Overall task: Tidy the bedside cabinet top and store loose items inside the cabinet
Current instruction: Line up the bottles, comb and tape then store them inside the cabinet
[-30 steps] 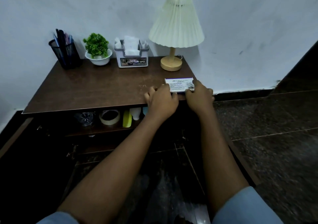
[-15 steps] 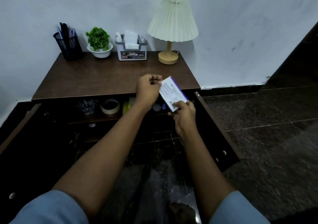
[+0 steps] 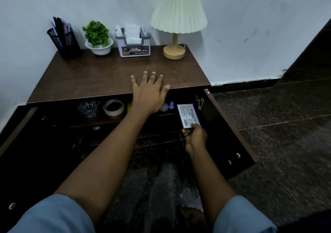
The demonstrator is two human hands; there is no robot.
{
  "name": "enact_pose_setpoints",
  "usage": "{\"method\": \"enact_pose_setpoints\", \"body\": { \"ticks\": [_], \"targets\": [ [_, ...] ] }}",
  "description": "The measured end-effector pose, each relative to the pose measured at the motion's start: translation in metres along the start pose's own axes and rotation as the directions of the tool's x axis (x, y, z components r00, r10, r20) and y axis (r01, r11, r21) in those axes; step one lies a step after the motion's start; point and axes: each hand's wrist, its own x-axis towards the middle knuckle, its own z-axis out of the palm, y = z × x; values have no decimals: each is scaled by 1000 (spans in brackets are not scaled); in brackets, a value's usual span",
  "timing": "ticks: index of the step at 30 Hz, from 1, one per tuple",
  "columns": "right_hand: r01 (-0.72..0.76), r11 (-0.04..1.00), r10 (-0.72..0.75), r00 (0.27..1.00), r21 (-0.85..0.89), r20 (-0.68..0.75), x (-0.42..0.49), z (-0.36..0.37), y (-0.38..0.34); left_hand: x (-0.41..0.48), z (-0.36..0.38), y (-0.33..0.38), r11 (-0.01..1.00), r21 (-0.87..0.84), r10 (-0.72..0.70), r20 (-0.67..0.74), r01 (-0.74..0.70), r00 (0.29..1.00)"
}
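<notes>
Right hand (image 3: pixel 195 136) has lowered the box (image 3: pixel 188 115) beside shelf's tape roll (image 3: pixel 114 107).

Cabinet top (image 3: pixel 100 75): dark wood-grain laminate, matt, faintly scuffed. Pen holder (image 3: pixel 65 41): black wire mesh. Lamp (image 3: pixel 177 18): pleated cream shade, pale turned-wood base. Tissue holder (image 3: pixel 133 43): smooth grey-white plastic. Small box (image 3: pixel 188 115): printed card. Floor (image 3: pixel 279 125): speckled polished stone.

Cabinet top (image 3: pixel 100 75) carries pen holder (image 3: pixel 65 42), plant (image 3: pixel 98 38), organizer (image 3: pixel 133 43), lamp (image 3: pixel 176 18).
</notes>
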Motion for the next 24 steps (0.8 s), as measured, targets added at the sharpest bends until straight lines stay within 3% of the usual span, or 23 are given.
{"method": "enact_pose_setpoints", "body": {
  "ticks": [2,24],
  "targets": [
    [-2,1000,2,1000,-1,24,7,4,1,-5,7,0,998,63,24,-37,-22,999],
    [57,996,-54,998,64,-44,50,43,19,1,18,1,999,41,-11,-104,15,995]
  ]
}}
